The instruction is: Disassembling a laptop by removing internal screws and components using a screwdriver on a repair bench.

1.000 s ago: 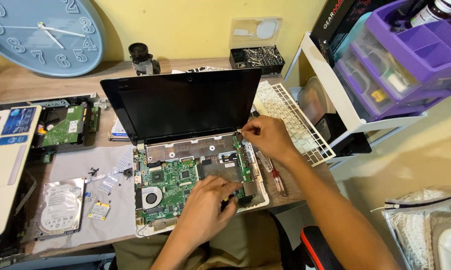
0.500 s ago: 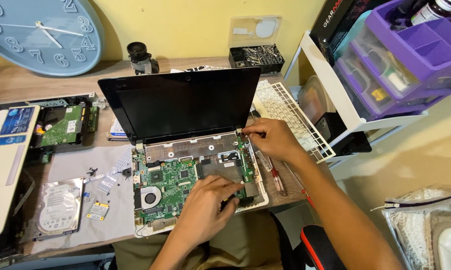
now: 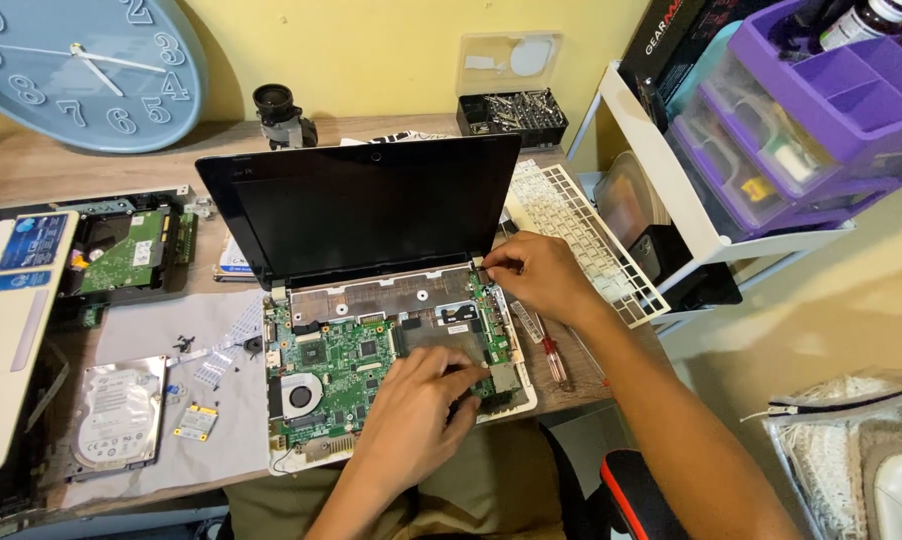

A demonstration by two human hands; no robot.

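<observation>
The opened small laptop (image 3: 371, 300) lies in the middle of the bench (image 3: 31, 165), its black screen upright and its green motherboard (image 3: 346, 375) uncovered, with one round fan (image 3: 298, 396) at the lower left corner. The left hand (image 3: 416, 410) rests on the lower right part of the board, fingers bent down and pressing on a component there; whether it grips something, I cannot tell. The right hand (image 3: 536, 275) is at the right hinge corner, fingertips pinched together on a small part, perhaps a screw or a connector. To my judgement, the step in hand is loosening the board from the case; the next move would need a steady hold below and a careful lift or pull at the hinge, without force. Beside the laptop on the right lies one red-handled screwdriver (image 3: 551, 355), then one white keyboard (image 3: 581, 235). On the left there are two hard drives: one silver (image 3: 121, 410) on the grey mat and one with a green board (image 3: 126, 250). Behind stand one box of screwdriver bits (image 3: 511, 110) and one blue wall clock (image 3: 81, 65).
</observation>
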